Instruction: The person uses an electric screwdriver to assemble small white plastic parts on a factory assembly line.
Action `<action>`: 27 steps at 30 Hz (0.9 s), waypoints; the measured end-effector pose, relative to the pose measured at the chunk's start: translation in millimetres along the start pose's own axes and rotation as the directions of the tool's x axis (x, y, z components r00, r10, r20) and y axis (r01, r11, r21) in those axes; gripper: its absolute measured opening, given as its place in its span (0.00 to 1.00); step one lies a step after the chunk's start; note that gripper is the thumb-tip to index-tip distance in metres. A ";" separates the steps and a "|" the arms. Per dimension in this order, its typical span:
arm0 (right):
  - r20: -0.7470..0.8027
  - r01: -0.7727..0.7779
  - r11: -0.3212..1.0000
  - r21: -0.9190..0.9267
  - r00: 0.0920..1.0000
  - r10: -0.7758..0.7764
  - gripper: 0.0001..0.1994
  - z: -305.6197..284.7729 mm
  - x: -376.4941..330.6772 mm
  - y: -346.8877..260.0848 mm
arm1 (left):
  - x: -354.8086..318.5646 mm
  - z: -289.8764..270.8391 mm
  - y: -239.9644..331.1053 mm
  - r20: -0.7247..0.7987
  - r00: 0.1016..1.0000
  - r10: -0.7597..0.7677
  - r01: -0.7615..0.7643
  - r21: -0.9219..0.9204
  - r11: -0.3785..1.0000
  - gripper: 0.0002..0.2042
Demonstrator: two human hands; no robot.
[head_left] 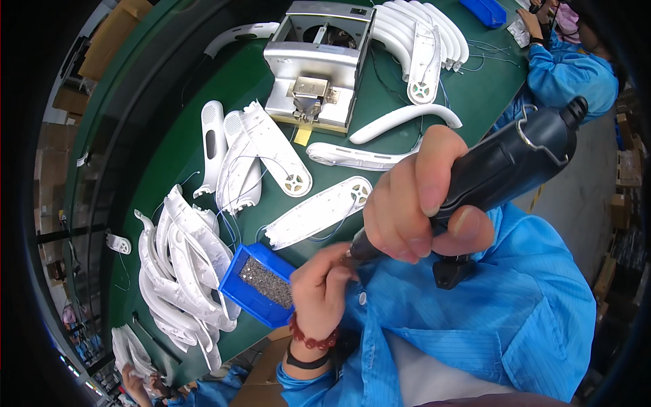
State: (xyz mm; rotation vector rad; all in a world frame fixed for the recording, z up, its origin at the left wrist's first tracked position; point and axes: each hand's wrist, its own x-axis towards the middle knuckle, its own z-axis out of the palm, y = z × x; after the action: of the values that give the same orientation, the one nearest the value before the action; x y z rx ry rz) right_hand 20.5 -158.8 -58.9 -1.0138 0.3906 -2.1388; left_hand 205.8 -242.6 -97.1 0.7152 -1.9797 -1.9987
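Observation:
A black electric screwdriver is gripped in my right hand, its tip slanting down to the left. My left hand is closed in a pinch right at that tip; whatever is between its fingers, if anything, is too small to make out. Beside the left wrist lies a blue bin holding many small grey screws. Just beyond the left hand, a white curved plastic shell with a round spoked opening and a thin wire rests on the green table.
A metal fixture stands at the back. White shells pile up at left, with another group far right. A second blue bin sits near a co-worker in blue. Another person's hands show lower left.

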 end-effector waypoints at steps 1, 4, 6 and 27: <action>-0.004 0.002 1.000 -0.010 1.000 -0.002 0.14 -2.2 -0.5 0.4 | 3.3 -3.0 10.9 0.000 0.981 0.192 -0.174 0.414 0.894 0.16; -0.012 0.088 0.990 -0.112 0.996 -0.090 0.11 -11.3 -5.1 8.7 | 20.1 -16.5 27.3 -0.113 0.933 0.340 -0.069 0.875 0.480 0.32; -0.083 0.036 0.941 -0.338 0.994 -0.068 0.10 -15.5 -8.0 18.3 | 32.7 -28.1 24.5 -0.015 0.936 0.353 -0.118 0.929 0.352 0.31; -0.048 -0.138 0.725 -0.675 0.989 0.143 0.10 -34.8 -6.6 37.9 | 46.5 -30.9 1.5 0.067 0.967 0.247 -0.141 0.945 0.294 0.27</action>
State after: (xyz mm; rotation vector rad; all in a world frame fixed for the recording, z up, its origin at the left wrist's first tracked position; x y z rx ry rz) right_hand 15.0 -181.4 -105.3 -1.3263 1.2771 -1.8650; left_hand 181.2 -292.5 -102.6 0.6486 -2.9112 -0.3907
